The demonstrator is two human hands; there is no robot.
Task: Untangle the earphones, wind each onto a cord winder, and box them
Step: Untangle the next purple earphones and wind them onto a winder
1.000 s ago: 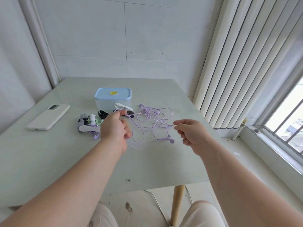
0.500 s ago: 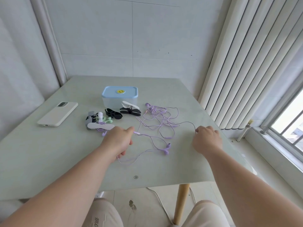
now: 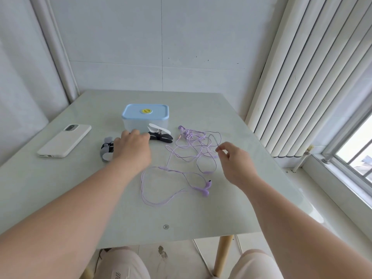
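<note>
Purple earphones lie in a loose tangle (image 3: 193,143) on the pale table (image 3: 60,188), with two earbuds (image 3: 205,188) and a long loop trailing toward me. Behind them stands a clear box with a blue lid (image 3: 145,112), closed. Cord winders lie in front of it: a white one (image 3: 159,128), a black one (image 3: 163,137) and grey ones (image 3: 106,151). My left hand (image 3: 130,148) reaches over the winders, its fingertips on the pile; what it touches is hidden. My right hand (image 3: 235,160) hovers at the tangle's right edge with loosely bent fingers and holds nothing.
A white phone (image 3: 64,139) lies at the table's left. Vertical blinds (image 3: 302,77) and a window (image 3: 354,150) stand close on the right. The table's near edge (image 3: 165,241) is just above my knees, and a cable hangs below it.
Both hands let go of the purple cord, which now lies on the table. My left hand moved up and left to the winders. My right hand lifted slightly and opened.
</note>
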